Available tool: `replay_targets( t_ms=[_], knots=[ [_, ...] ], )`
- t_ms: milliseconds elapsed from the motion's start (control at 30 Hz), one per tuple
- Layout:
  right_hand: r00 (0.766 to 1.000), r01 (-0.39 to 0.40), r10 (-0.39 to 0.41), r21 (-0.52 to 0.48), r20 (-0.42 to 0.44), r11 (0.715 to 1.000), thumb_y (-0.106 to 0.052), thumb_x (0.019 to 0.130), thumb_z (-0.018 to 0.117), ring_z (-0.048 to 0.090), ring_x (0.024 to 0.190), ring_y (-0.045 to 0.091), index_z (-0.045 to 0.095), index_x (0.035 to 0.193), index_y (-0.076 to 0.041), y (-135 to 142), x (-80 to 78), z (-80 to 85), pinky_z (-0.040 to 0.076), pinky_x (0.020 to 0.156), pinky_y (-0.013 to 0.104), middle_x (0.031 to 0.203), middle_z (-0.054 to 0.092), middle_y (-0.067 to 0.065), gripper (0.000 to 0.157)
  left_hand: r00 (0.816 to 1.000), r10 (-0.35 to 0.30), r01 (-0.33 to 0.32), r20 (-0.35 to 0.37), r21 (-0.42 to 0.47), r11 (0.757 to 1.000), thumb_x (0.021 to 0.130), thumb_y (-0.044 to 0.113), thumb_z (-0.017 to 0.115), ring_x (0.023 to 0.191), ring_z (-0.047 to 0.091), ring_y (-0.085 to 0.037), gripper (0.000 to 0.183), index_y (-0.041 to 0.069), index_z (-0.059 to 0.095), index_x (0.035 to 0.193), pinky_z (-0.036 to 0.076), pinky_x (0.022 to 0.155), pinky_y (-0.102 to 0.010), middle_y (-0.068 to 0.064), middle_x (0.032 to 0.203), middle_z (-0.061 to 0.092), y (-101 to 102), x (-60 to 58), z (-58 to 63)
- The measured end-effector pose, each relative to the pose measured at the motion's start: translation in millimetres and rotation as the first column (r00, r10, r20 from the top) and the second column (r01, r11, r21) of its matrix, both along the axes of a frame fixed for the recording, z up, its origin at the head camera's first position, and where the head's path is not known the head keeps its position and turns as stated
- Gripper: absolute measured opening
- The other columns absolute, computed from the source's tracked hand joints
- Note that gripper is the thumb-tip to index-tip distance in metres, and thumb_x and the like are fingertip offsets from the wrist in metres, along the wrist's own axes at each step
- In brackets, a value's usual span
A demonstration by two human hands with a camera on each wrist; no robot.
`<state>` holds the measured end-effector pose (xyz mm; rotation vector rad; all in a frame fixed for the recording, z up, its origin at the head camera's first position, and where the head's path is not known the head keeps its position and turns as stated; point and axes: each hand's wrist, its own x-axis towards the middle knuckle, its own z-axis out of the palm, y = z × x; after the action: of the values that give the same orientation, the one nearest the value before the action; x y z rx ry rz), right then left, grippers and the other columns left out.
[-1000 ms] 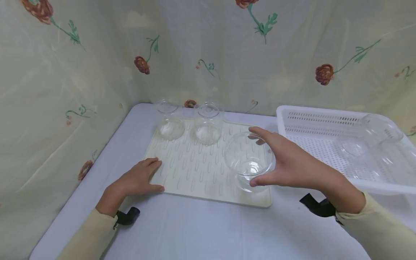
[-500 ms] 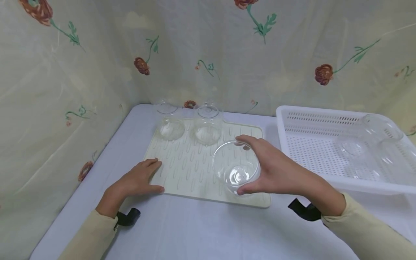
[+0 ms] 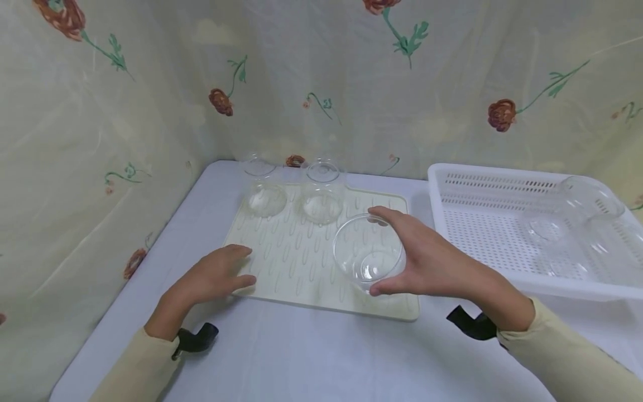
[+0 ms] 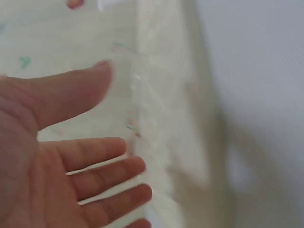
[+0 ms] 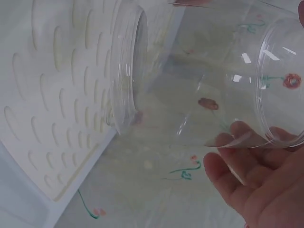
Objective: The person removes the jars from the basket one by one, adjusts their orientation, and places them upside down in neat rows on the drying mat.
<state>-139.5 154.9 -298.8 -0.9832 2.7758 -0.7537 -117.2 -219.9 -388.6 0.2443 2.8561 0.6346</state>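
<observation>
My right hand [image 3: 432,259] grips a clear jar [image 3: 369,251] by its side over the right part of a cream ribbed mat [image 3: 293,265]. In the right wrist view, the jar [image 5: 190,95] lies between thumb and curled fingers, its stepped end towards the mat; I cannot tell whether it touches. My left hand [image 3: 213,273] is at the mat's left front corner, fingers loosely extended and holding nothing. In the left wrist view, the left hand [image 4: 52,175] has its thumb apart from the fingers. Two similar clear jars [image 3: 266,198] stand side by side along the mat's back edge.
At the right, a white perforated basket [image 3: 482,171] holds more clear jars [image 3: 590,201], their outlines hard to separate. A white cloth [image 3: 301,357] covers the table. Flowered curtain fabric [image 3: 452,84] hangs behind and along the left side.
My right hand has carried the jar to the left over the mat, then shifted very slightly back. My left hand's fingers have lifted a little at the mat's corner.
</observation>
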Motion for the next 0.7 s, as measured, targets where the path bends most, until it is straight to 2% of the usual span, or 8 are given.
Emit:
replay_targets(
  t_ms=[100, 200, 267, 400, 433, 500, 633, 700],
  knots=[
    [1.0, -0.005, 0.005, 0.0, 0.013, 1.0, -0.051, 0.062, 0.091, 0.047, 0.139, 0.027, 0.027, 0.155, -0.015, 0, 0.3, -0.7, 0.043, 0.111, 0.055, 0.154, 0.043, 0.006, 0.118, 0.995, -0.006, 0.013, -0.097, 0.069, 0.998, 0.093, 0.03, 0.067, 0.137, 0.048, -0.039, 0.054, 0.003, 0.055, 0.138, 0.041, 0.111, -0.057, -0.02, 0.146, 0.053, 10, 8.6, 16.5],
    [0.999, -0.024, 0.024, 0.001, 0.03, 1.0, -0.06, 0.062, 0.088, 0.049, 0.138, 0.027, 0.027, 0.155, -0.016, 0, 0.4, -2.0, 0.044, 0.11, 0.054, 0.154, 0.044, 0.005, 0.12, 0.972, -0.072, 0.093, -0.221, 0.085, 0.992, 0.092, 0.03, 0.07, 0.133, 0.054, -0.034, 0.049, 0.007, 0.06, 0.135, 0.046, 0.108, -0.053, -0.014, 0.141, 0.06, 27, 18.1, 36.2],
    [0.999, -0.038, 0.038, 0.002, 0.039, 0.999, -0.064, 0.061, 0.086, 0.048, 0.139, 0.027, 0.027, 0.156, -0.017, 0, 1.1, -1.7, 0.044, 0.111, 0.054, 0.154, 0.044, 0.005, 0.121, 0.937, -0.141, 0.172, -0.321, 0.068, 0.983, 0.09, 0.031, 0.073, 0.131, 0.057, -0.029, 0.05, 0.009, 0.061, 0.133, 0.049, 0.106, -0.049, -0.01, 0.138, 0.062, 40, 23.2, 49.5],
    [0.999, -0.04, 0.041, -0.004, 0.037, 0.999, -0.065, 0.059, 0.086, 0.05, 0.136, 0.025, 0.027, 0.155, -0.017, -2, 3.4, 0.4, 0.046, 0.109, 0.053, 0.152, 0.046, 0.004, 0.123, 0.821, -0.276, 0.317, -0.499, -0.003, 0.948, 0.085, 0.034, 0.079, 0.129, 0.058, -0.022, 0.059, 0.009, 0.06, 0.135, 0.053, 0.104, -0.04, -0.006, 0.136, 0.063, 65, 25.0, 70.4],
    [0.998, -0.043, 0.043, -0.012, 0.036, 0.999, -0.065, 0.059, 0.087, 0.05, 0.136, 0.025, 0.027, 0.154, -0.016, -3, 4.1, 0.8, 0.047, 0.108, 0.052, 0.151, 0.046, 0.004, 0.123, 0.808, -0.293, 0.336, -0.51, -0.009, 0.942, 0.084, 0.035, 0.08, 0.13, 0.057, -0.021, 0.063, 0.01, 0.058, 0.137, 0.052, 0.104, -0.039, -0.006, 0.138, 0.061, 69, 24.7, 74.1],
    [0.998, -0.052, 0.054, -0.03, 0.044, 0.998, -0.065, 0.058, 0.087, 0.051, 0.133, 0.024, 0.028, 0.153, -0.016, -5, 5.9, 1.2, 0.048, 0.107, 0.051, 0.151, 0.046, 0.003, 0.122, 0.812, -0.314, 0.362, -0.493, 0.001, 0.932, 0.082, 0.038, 0.081, 0.133, 0.055, -0.02, 0.071, 0.011, 0.053, 0.142, 0.052, 0.106, -0.038, -0.004, 0.143, 0.057, 77, 24.7, 79.3],
    [0.995, -0.087, 0.09, -0.055, 0.054, 0.995, -0.061, 0.058, 0.089, 0.051, 0.13, 0.021, 0.029, 0.152, -0.016, -10, 10.2, 0.2, 0.049, 0.107, 0.048, 0.149, 0.046, 0.002, 0.12, 0.845, -0.338, 0.402, -0.416, 0.075, 0.913, 0.08, 0.04, 0.082, 0.139, 0.049, -0.018, 0.083, 0.012, 0.044, 0.149, 0.049, 0.109, -0.039, -0.002, 0.15, 0.049, 84, 27.4, 82.0],
    [0.994, -0.104, 0.106, -0.056, 0.038, 0.993, -0.056, 0.058, 0.091, 0.051, 0.129, 0.019, 0.03, 0.152, -0.015, -12, 12.4, -1.0, 0.049, 0.107, 0.046, 0.147, 0.047, 0.001, 0.119, 0.843, -0.35, 0.424, -0.409, 0.104, 0.9, 0.079, 0.039, 0.084, 0.139, 0.048, -0.017, 0.087, 0.012, 0.042, 0.15, 0.049, 0.11, -0.038, -0.002, 0.151, 0.048, 87, 28.9, 80.7]
  ],
)
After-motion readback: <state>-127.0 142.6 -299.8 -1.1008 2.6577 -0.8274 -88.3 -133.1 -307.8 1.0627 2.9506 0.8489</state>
